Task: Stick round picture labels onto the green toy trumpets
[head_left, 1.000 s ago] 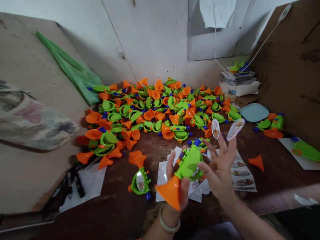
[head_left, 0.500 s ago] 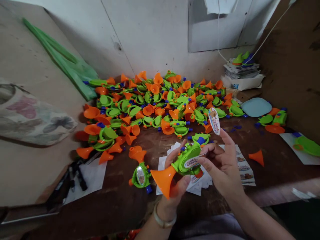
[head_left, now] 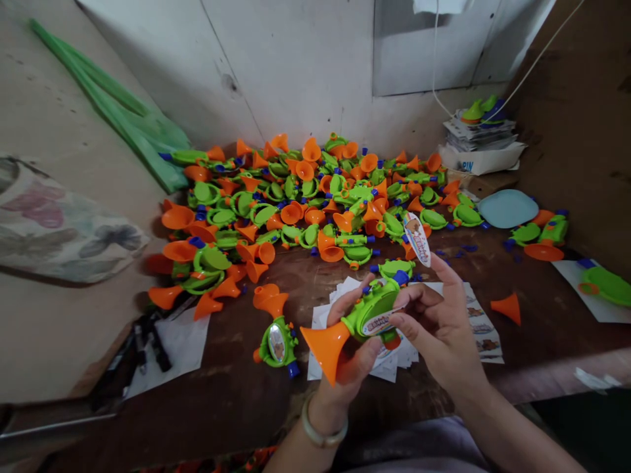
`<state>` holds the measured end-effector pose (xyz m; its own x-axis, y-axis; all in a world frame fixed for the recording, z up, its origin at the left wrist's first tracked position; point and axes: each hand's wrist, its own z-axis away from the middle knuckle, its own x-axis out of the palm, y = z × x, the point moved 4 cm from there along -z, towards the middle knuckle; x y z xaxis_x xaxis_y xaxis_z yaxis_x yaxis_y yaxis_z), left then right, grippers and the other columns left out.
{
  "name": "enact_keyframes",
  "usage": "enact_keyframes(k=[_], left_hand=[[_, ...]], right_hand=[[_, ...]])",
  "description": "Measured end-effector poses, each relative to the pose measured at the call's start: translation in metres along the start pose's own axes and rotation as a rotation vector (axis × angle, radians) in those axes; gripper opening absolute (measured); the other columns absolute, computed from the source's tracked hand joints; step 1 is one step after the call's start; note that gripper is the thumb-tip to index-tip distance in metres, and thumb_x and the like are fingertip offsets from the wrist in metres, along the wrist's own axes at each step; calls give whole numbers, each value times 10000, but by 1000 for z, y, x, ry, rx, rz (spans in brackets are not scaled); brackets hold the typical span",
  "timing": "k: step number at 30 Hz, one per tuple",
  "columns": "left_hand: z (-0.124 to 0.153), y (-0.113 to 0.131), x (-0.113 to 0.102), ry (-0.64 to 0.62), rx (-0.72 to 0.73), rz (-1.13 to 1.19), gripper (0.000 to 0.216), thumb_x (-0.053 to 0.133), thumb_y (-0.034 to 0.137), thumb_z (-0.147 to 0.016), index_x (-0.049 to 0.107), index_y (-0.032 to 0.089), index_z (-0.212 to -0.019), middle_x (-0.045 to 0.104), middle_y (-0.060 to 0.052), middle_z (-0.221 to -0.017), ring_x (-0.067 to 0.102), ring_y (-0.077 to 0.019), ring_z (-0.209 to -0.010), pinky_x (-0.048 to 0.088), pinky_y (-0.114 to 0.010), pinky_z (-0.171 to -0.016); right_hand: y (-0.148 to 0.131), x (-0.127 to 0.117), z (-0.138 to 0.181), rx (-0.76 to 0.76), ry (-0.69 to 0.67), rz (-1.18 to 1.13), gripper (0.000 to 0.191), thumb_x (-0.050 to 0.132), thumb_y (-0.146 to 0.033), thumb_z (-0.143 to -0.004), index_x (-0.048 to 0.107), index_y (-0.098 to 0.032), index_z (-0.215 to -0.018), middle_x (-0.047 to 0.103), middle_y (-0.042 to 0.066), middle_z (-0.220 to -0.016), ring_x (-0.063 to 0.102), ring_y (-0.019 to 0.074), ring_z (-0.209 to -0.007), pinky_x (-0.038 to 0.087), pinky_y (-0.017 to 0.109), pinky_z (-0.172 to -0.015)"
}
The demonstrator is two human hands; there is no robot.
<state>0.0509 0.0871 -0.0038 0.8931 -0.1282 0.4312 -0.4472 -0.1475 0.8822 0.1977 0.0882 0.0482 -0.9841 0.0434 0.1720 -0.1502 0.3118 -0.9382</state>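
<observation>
My left hand is wrapped round a toy trumpet with a green body, an orange bell pointing down-left and a blue mouthpiece end. Between the thumb and fingers of my right hand is an oval sticker, lying against the trumpet's flat green oval face. A second oval sticker clings to the tip of my right index finger, which points up. Left of my hands lies another toy trumpet with a shiny oval on its side. Beneath my hands are white sticker sheets, partly hidden.
A broad heap of toy trumpets covers the back of the brown table. A pale blue dish and a loose orange bell lie at right. Black pens rest on paper at left. A paper stack stands behind.
The sticker in my right fingers sits slightly lower on the trumpet's face. The trumpet is tilted a little differently, and the fingertip sticker has shifted slightly left. The whole view has moved slightly.
</observation>
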Motion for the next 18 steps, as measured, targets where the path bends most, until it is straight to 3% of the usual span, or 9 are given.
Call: enact_keyframes(k=[13,18], left_hand=[[-2,-8,-1,-57,180,49,445,745,317,-960,636,318,-1391,588,-94,-1600,575,-343,-1465,488,-535,-1208],[-3,-6,3,-55,227,61,403,714,260,-983,661,351,-1372,628,-63,-1567,576,-307,-1470,499,-481,-1205]], right_hand=[[-3,0,2,45,26,-21,717,809,-205,-928,417,-425,-1487,683,-83,-881,684,106,-735,615,179,-578],[-4,2,2,-72,8,82,653,744,-223,-986,402,-414,-1508,692,-59,-899,704,130,-761,616,221,-596]])
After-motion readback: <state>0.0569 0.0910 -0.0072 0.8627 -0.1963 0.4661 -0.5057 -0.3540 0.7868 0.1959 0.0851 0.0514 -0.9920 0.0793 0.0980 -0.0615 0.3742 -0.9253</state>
